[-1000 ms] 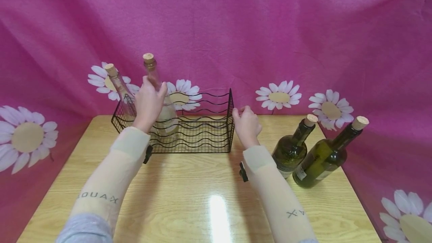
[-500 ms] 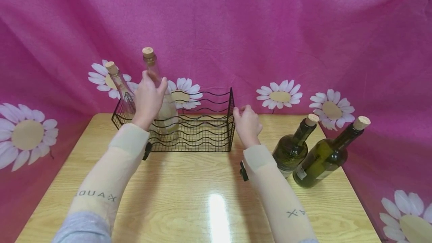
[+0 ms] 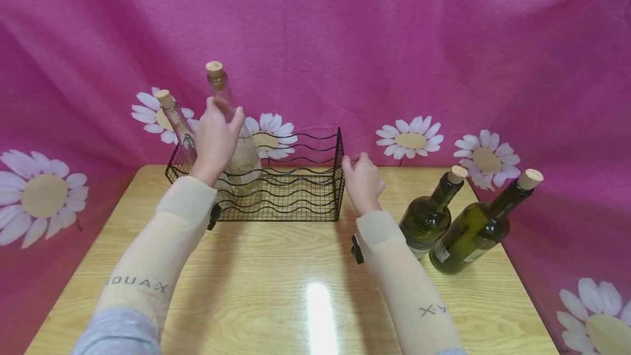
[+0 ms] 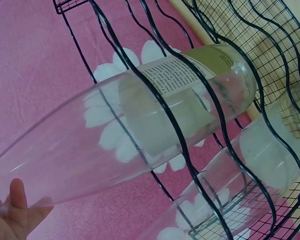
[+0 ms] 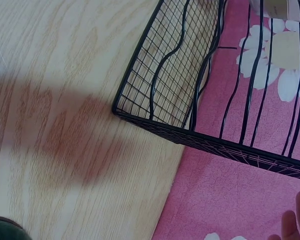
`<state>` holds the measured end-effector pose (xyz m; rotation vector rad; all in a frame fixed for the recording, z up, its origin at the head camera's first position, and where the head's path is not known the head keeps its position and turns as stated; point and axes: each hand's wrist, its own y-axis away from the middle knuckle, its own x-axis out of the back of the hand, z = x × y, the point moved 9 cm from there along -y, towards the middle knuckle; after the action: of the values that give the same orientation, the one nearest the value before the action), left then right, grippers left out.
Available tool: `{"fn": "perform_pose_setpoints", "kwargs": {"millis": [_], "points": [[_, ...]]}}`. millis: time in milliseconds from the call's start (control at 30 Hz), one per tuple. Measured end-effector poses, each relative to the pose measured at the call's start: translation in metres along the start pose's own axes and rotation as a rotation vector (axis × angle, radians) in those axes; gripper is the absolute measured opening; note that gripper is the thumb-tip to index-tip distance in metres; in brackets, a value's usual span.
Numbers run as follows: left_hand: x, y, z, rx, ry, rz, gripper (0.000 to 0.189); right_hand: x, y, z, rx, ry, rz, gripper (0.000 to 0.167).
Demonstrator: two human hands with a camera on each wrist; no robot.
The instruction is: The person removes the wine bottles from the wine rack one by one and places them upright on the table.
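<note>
Now, the left hand (image 3: 215,138) had its fingers clamped on the neck of a clear bottle (image 3: 245,163), which stood corked and slightly tilted within the rack (image 3: 296,196), though whether its base touched the bottom there could not be told. Beside it, a second bottle (image 3: 177,122), also corked, leaned in the rack's left end. The right hand (image 3: 363,184) was just outside the opposite end, fingers loosely bent and gripping nothing, and two green bottles (image 3: 470,237) stood close together farther right on the surface (image 3: 271,278).
</note>
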<state>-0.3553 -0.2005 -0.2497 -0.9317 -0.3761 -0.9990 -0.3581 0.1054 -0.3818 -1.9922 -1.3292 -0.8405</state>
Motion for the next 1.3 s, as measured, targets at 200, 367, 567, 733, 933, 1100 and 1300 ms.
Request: {"fn": "perform_pose_setpoints", "kwargs": {"millis": [200, 367, 567, 733, 933, 1100, 1300], "points": [[0.003, -0.002, 0.004, -0.001, -0.005, -0.014, 0.043, 0.0, 0.0, 0.0, 0.0, 0.002, -0.004, 0.04], [0.005, -0.004, 0.007, -0.002, -0.007, -0.019, 0.042, 0.0, -0.001, 0.001, 0.0, 0.001, -0.002, 0.039], [0.007, -0.003, 0.01, 0.014, 0.002, -0.017, 0.041, 0.002, -0.001, 0.002, 0.008, 0.012, 0.014, 0.036], [0.01, -0.004, 0.015, 0.002, -0.001, 0.004, 0.039, 0.003, 0.0, 0.001, 0.013, 0.014, 0.023, 0.036], [0.014, -0.006, 0.023, -0.018, 0.013, 0.012, 0.038, 0.004, 0.0, 0.001, 0.004, 0.014, 0.015, 0.038], [0.017, -0.007, 0.026, -0.013, 0.009, 0.018, 0.038, 0.002, 0.0, -0.001, 0.01, 0.008, 0.011, 0.038], [0.02, -0.007, 0.028, -0.014, -0.004, 0.009, 0.04, 0.0, 0.001, -0.001, 0.014, 0.01, 0.009, 0.036]]}}
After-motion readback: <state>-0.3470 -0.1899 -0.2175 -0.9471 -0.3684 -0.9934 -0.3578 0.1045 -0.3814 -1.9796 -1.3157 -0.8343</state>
